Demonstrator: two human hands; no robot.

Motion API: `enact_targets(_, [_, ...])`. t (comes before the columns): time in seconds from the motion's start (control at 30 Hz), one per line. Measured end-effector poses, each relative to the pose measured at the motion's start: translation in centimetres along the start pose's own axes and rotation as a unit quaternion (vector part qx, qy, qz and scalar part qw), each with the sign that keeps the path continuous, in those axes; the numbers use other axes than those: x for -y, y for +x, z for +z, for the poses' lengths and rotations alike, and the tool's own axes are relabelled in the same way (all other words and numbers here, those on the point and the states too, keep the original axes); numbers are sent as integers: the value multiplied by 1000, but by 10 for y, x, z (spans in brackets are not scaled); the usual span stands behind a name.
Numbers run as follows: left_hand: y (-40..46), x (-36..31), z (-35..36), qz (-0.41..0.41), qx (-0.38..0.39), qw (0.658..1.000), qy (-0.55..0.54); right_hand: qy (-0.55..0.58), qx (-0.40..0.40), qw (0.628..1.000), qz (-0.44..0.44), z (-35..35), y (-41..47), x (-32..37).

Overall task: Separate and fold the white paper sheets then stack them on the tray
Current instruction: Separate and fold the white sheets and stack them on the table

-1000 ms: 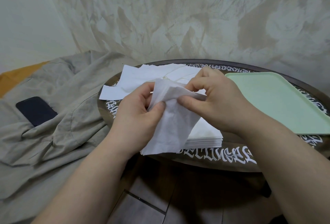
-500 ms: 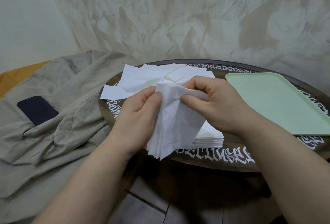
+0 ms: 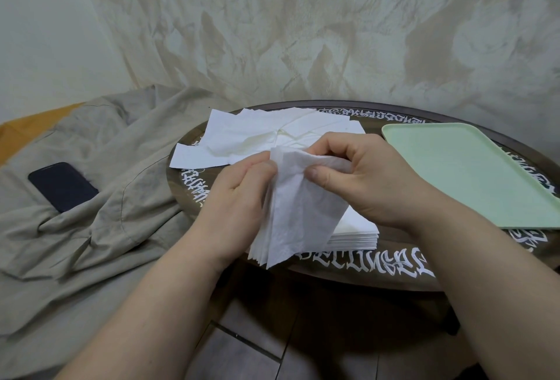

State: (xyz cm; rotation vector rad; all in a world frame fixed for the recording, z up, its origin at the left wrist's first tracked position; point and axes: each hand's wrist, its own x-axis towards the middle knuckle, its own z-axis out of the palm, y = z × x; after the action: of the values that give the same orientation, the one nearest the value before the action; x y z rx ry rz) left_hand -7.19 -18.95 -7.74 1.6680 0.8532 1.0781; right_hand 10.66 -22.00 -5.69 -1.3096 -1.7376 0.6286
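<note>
Left hand (image 3: pixel 235 195) and right hand (image 3: pixel 360 179) both pinched white paper sheets (image 3: pixel 298 213); tray (image 3: pixel 472 173) lay at three o'clock.

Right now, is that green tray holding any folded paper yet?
Empty. The green tray shows only bare surface; the paper sheets are pinched between the left hand and right hand.

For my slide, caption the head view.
Both hands, left and right, pinch a tissue bundle above the table; the tray holds nothing.
</note>
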Motion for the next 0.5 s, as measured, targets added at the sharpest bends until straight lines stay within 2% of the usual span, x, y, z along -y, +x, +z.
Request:
enact_targets(0.17, [0, -1, 3, -16, 12, 999, 39, -17, 0, 1000, -1, 0, 1, 0])
enact_targets(0.33, [0, 1, 6, 23, -14, 991, 133, -16, -2, 1000, -6, 2, 1, 0])
enact_targets(0.5, [-1, -4, 7, 31, -20, 988, 153, -23, 1, 1000, -11, 2, 0, 0])
